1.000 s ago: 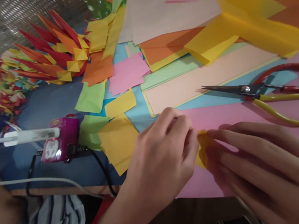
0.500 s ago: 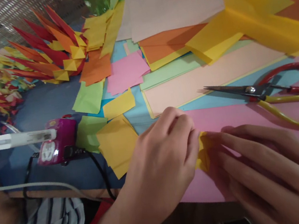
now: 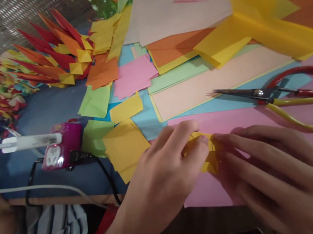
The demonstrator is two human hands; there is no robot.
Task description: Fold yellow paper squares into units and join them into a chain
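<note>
A small folded yellow paper piece (image 3: 208, 156) lies on a pink sheet (image 3: 264, 119) near the table's front edge. My left hand (image 3: 166, 178) curls over its left side, fingertips pinching and pressing it. From the right, my right hand (image 3: 276, 177) holds the same piece down with its fingers stretched out, fingertips on the paper. Most of the piece is hidden under the fingers.
Scissors (image 3: 284, 98) with red and yellow handles lie just behind my right hand. Loose coloured squares (image 3: 124, 146) and large sheets (image 3: 215, 40) cover the table. A spiky red, orange and yellow paper model (image 3: 57, 53) stands at back left. A magenta device (image 3: 63, 145) with black cables sits left.
My left hand has loosened and shifted slightly back, so more of the yellow piece shows between the fingers. My right hand stays on it.
</note>
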